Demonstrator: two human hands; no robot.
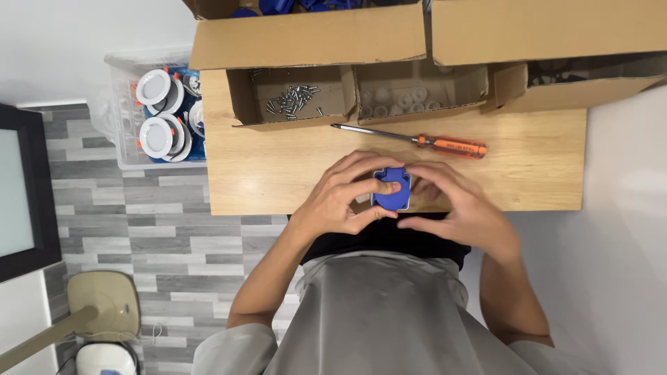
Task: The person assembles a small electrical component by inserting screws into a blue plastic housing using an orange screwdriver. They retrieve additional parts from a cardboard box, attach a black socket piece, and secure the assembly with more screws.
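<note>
Two hands, left hand [340, 198] and right hand [462, 205], fingers clasping blue plastic part [391, 189] at frame centre above bench [278, 173]; best kept steady, grip even.

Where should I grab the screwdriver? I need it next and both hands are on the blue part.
Take the screwdriver by its orange handle, coming from above with the right hand. It lies flat, handle at the right, thin shaft pointing left toward the screw box.
</note>
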